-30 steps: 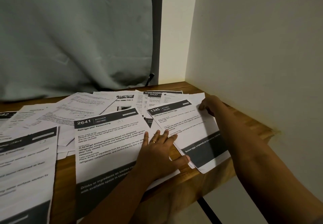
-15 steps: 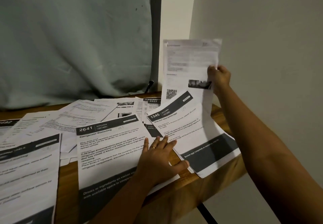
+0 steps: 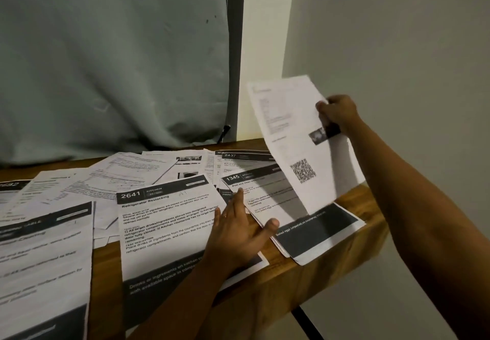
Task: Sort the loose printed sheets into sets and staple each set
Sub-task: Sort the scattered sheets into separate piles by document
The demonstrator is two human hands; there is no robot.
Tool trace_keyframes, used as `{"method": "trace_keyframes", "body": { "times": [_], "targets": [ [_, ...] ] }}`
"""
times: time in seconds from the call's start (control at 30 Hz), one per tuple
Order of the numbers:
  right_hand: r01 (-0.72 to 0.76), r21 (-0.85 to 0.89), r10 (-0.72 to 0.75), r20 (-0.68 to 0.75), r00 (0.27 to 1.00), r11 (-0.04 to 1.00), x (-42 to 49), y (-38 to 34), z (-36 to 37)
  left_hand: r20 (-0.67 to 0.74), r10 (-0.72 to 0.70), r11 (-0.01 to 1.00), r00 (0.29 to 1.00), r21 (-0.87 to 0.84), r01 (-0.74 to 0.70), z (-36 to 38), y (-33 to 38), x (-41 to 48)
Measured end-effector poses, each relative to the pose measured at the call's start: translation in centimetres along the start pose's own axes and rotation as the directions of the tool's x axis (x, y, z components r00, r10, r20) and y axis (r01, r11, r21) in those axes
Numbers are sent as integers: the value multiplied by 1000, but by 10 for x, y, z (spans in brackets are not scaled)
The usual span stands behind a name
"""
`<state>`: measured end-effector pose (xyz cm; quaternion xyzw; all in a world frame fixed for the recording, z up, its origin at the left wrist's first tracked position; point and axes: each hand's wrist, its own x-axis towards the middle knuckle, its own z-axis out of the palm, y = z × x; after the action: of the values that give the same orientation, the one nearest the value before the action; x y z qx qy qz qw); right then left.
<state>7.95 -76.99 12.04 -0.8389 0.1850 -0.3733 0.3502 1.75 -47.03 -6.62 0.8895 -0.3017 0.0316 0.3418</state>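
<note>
Several printed sheets lie spread over a wooden table [image 3: 305, 284]. My right hand [image 3: 336, 114] pinches the right edge of a white sheet with a QR code [image 3: 294, 140] and holds it tilted in the air above the sheet headed 1345 [image 3: 267, 193]. With straight fingers, my left hand [image 3: 238, 231] lies flat across the right edge of the sheet headed 2641 [image 3: 164, 223] and the left edge of the 1345 sheet. No stapler is in view.
More sheets overlap at the back, one headed 2437 [image 3: 238, 158], and others cover the table's left side [image 3: 45, 254]. A grey curtain [image 3: 114, 61] hangs behind the table. A pale wall [image 3: 392, 34] runs close along the right. The 1345 sheet overhangs the table's front edge.
My right hand lifted the QR sheet off the pile, raised it upright, then swung it down and rightward to a tilt. My left hand slid slightly up the sheets.
</note>
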Motion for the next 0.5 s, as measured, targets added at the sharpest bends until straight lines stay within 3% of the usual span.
{"method": "trace_keyframes", "body": {
  "times": [0.1,0.23,0.5],
  "targets": [
    [-6,-218,42,160,986,976,-25,22,28,-77,-11,995,997,-97,3,-2,4,-3],
    [-25,-320,125,296,947,947,-55,48,68,-85,34,996,996,-76,-41,2,0,-2],
    [-122,-407,243,260,934,905,-84,83,114,134,42,946,990,314,-82,8,-3,1]
  ]
}}
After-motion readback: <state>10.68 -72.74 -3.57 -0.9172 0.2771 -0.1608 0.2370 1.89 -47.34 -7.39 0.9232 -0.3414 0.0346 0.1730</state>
